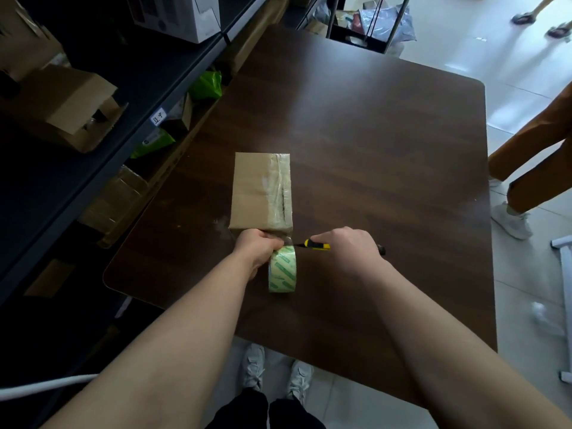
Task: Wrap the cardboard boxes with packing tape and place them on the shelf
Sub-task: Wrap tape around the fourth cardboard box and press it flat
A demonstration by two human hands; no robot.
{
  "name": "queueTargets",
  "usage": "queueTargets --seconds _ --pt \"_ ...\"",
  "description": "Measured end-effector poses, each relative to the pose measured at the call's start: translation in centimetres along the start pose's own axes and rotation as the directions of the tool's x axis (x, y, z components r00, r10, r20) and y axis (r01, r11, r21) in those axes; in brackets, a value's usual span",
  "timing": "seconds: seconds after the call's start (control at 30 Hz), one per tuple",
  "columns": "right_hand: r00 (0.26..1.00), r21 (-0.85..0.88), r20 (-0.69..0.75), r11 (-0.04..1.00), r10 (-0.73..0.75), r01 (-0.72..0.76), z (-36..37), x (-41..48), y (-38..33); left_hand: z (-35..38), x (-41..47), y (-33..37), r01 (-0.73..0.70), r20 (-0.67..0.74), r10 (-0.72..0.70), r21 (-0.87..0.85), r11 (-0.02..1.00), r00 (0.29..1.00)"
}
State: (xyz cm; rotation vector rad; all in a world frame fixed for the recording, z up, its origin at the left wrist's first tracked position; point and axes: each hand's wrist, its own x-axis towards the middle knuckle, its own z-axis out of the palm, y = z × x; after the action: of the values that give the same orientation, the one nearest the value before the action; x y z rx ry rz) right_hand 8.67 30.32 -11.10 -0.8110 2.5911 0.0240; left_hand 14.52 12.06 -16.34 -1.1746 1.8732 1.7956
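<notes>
A brown cardboard box lies on the dark wooden table, with clear tape along its right side. My left hand grips a roll of packing tape with green print, held upright just in front of the box's near end. A strip of tape runs from the roll to the box. My right hand holds a yellow and black utility knife, its tip pointing left at that strip.
A dark metal shelf with cardboard boxes and a white box runs along the left. Green bags lie below it. A person in brown trousers stands at the right; another person's feet are at the far right.
</notes>
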Motion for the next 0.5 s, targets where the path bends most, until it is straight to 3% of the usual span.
queueTargets --seconds 0.13,0.3,0.37,0.43,0.5 --pt "0.978 0.180 0.028 0.961 0.208 -0.209 2.8 0.5 1.6 -0.8 0.0 0.2 0.032 -0.005 -0.032 0.072 0.997 0.999" --pt "0.947 0.330 0.142 0.889 0.287 -0.318 5.2 1.0 1.2 -0.9 0.0 -0.1 0.008 -0.086 0.001 0.102 0.995 0.996" --pt "0.971 0.432 0.031 0.873 0.236 -0.226 5.0 1.2 0.2 -0.9 0.0 -0.2 0.006 -0.109 0.005 0.103 0.995 0.994" --pt "0.976 0.515 -0.178 0.857 0.123 -0.014 4.0 1.6 -1.5 -0.8 0.0 -0.2 -0.015 -0.125 0.029 0.112 0.994 0.992" --pt "0.952 0.485 -0.305 0.862 0.007 0.150 3.0 2.1 -3.0 -0.6 -0.1 -0.3 -0.030 -0.126 0.043 0.106 0.994 0.991"
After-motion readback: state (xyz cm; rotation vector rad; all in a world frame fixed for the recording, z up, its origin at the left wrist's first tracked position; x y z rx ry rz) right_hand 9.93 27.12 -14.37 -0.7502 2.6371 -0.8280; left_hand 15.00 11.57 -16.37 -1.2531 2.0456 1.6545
